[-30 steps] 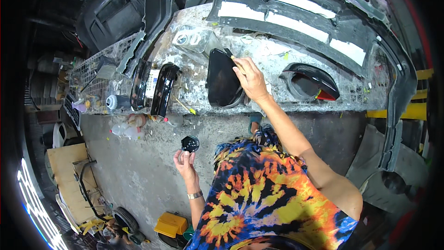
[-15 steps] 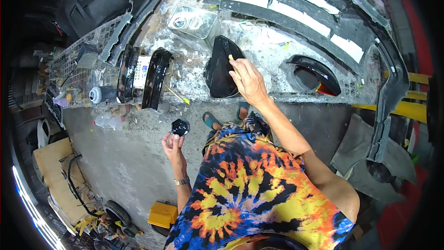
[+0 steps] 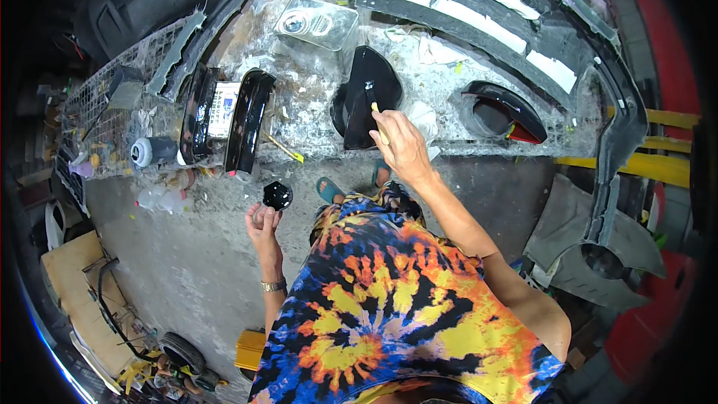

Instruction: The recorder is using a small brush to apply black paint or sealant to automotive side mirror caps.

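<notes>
My right hand (image 3: 405, 148) grips a paintbrush (image 3: 372, 96) by its pale handle. The brush tip rests on a glossy black moulded part (image 3: 383, 73), which lies near the front edge of the bench and bulges on its left side. Away from the bench, over the floor, my left hand (image 3: 263, 226) holds a small round cup (image 3: 277, 195) by its near rim. Dark, shiny liquid shows inside the cup.
Paint-stained bench (image 3: 299, 112) carries two curved black strips (image 3: 249, 121), a metal can (image 3: 318, 24), a stick (image 3: 283, 147) and a black hollow shell (image 3: 507, 108). A large black bumper (image 3: 479, 49) spans the back right. Plastic bottles (image 3: 161, 198) hang below the left edge.
The brush has gone from upright near the part's right edge to lying across its middle, tip pointing away. The view has shifted slightly; my left hand still holds the cup.
</notes>
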The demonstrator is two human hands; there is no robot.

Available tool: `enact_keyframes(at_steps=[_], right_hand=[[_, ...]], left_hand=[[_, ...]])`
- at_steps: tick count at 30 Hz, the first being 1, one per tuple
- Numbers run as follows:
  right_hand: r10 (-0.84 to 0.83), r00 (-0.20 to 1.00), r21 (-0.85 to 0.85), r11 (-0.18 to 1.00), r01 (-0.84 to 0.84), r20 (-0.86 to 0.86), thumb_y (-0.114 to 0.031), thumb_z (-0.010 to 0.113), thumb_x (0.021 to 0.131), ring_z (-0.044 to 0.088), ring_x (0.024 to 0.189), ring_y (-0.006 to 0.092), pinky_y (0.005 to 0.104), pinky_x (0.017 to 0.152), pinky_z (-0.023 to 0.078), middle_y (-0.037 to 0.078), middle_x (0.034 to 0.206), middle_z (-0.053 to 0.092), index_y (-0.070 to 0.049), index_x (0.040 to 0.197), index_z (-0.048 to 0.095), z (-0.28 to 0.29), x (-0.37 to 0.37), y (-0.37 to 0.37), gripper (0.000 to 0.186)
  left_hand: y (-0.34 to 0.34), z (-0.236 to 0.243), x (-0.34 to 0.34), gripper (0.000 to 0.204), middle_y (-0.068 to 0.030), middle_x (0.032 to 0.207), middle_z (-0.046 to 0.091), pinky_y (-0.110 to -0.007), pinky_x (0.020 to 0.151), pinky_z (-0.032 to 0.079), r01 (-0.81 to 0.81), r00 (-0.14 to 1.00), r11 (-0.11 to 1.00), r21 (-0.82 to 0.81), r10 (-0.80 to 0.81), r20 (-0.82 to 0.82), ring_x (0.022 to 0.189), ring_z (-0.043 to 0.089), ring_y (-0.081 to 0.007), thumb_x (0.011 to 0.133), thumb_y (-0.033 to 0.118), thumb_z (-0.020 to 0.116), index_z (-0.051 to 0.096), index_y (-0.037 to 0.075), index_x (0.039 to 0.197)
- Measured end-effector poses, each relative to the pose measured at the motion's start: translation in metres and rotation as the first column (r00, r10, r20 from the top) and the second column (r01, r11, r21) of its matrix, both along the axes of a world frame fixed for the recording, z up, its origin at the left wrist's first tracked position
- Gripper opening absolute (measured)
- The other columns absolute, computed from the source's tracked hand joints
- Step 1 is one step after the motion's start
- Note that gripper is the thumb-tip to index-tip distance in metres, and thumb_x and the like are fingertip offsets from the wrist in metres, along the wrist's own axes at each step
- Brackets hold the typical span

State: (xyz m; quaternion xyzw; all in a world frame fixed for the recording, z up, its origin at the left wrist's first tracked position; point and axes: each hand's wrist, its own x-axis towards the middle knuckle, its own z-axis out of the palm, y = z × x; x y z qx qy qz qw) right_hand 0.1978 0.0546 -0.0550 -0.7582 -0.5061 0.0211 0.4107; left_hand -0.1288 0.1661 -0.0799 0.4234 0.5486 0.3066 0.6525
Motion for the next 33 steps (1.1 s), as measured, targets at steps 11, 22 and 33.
enact_keyframes(at_steps=[11,22,33], right_hand=[[0.028,0.999,-0.052,0.998,-0.029,-0.026,-0.011,0.069,0.079,0.058,0.086,0.0324,0.0400,0.074,0.048,0.014,0.099,0.056,0.000,0.111,0.054,-0.005,-0.023,-0.009,0.037],[0.091,0.996,-0.123,0.988,-0.093,-0.026,-0.013,0.067,0.082,0.058,0.090,0.0319,0.0397,0.077,0.048,0.014,0.100,0.056,-0.001,0.113,0.053,-0.005,-0.044,-0.019,0.036],[0.176,0.983,-0.150,0.972,-0.182,-0.057,-0.015,0.064,0.084,0.058,0.088,0.0313,0.0391,0.076,0.048,0.013,0.098,0.057,-0.002,0.111,0.055,-0.005,-0.062,-0.039,0.031]], left_hand=[[0.001,-0.001,-0.009,0.044,-0.0099,0.105,0.057,-0.031,0.087,0.050,0.012,0.999,0.999,-0.049,-0.013,-0.029,0.095,0.057,-0.0163,0.087,0.012,0.065,0.040,0.000,0.122],[0.004,0.001,-0.009,0.043,-0.0054,0.098,0.054,-0.029,0.086,0.050,0.041,0.999,0.998,-0.042,-0.041,-0.007,0.090,0.059,-0.0147,0.087,0.015,0.066,0.042,0.002,0.120],[0.007,-0.003,-0.007,0.044,-0.0072,0.101,0.056,-0.031,0.087,0.050,0.065,0.998,0.997,-0.035,-0.065,0.002,0.094,0.057,-0.0148,0.087,0.012,0.066,0.041,0.001,0.121]])
